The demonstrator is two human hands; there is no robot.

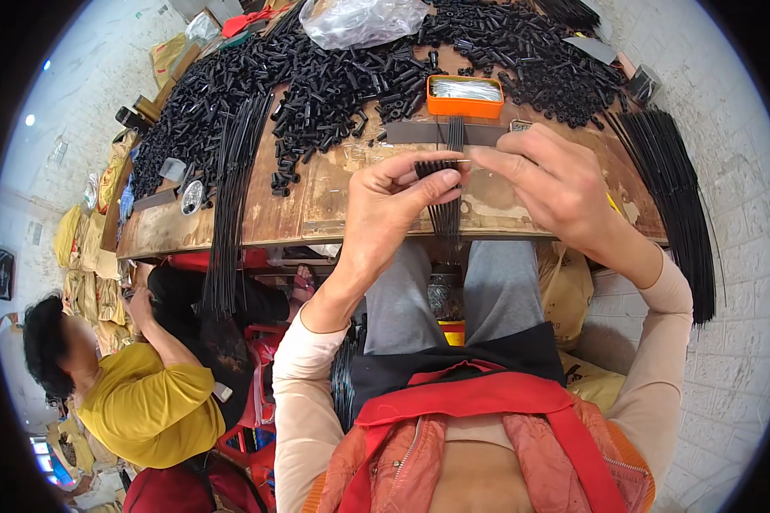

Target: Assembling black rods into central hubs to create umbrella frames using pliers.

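Note:
My left hand (389, 198) is closed around a row of thin black rods (436, 165), their ends lined up side by side between thumb and fingers. A small pale metallic tip (463, 161) sticks out beside the row, toward my right hand. My right hand (549, 175) has its fingers pinched together just right of the row; what they hold, if anything, is too small to make out. Under my hands a bundle of black rods (456, 130) lies across a flat grey strip (411, 133). Just beyond stands an orange box (465, 108) filled with thin silvery pins (466, 89).
Piles of small black tubular parts (334, 81) cover the far wooden table (316, 201). Long black rods hang over the edge at left (235, 205) and right (672, 188). A clear plastic bag (364, 21) tops the pile. Another person in yellow (150, 393) sits at left.

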